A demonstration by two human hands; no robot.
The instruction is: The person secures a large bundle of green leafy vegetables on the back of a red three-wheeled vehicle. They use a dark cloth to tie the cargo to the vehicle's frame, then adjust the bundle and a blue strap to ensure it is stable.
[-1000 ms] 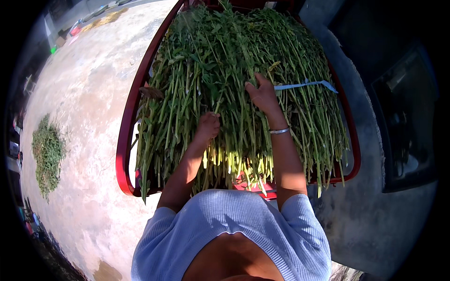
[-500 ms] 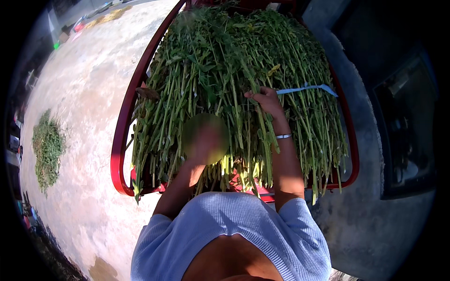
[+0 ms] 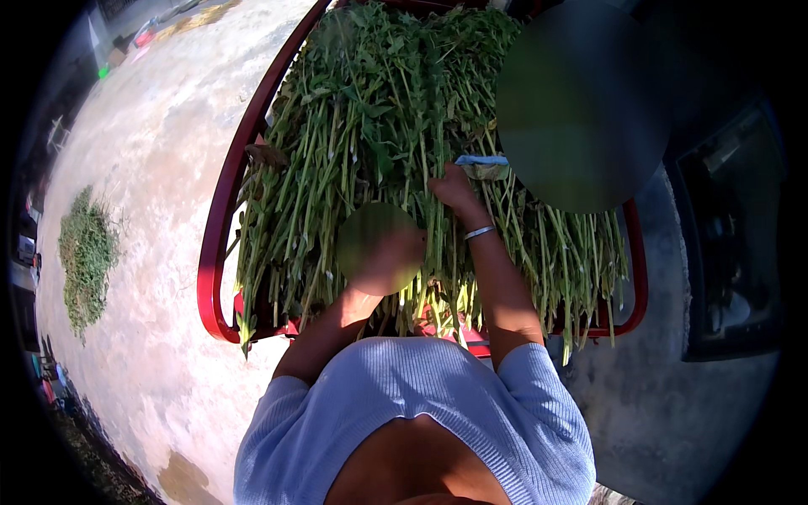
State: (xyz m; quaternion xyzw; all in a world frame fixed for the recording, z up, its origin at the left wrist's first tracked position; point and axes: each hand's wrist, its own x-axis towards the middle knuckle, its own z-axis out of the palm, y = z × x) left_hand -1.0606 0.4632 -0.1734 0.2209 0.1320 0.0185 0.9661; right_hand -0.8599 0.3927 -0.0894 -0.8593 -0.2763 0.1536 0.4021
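Long green leafy stalks (image 3: 337,160) lie piled on a red-framed cart bed, their cut ends toward me. My right hand (image 3: 455,190), with a silver bangle at its wrist, is closed over the middle of the pile. A blue strip (image 3: 484,160) runs out from beside its knuckles to the right and seems gripped in it; the strip's far end is hidden by a blurred round patch. My left hand (image 3: 387,255) is lower and to the left, over the stalk ends. Another blurred patch covers its fingers, so what it holds does not show.
The cart's red rail (image 3: 220,244) curves around the pile at both sides. On the pale concrete floor at left lies a small heap of green plants (image 3: 87,261). A dark framed panel (image 3: 732,244) stands at the right. Yellowish material (image 3: 202,20) is spread at the far left.
My right hand has moved left and slightly down, its fingers now curled into a fist. The blue strip's near end has shifted left with it. My left hand has moved slightly right.
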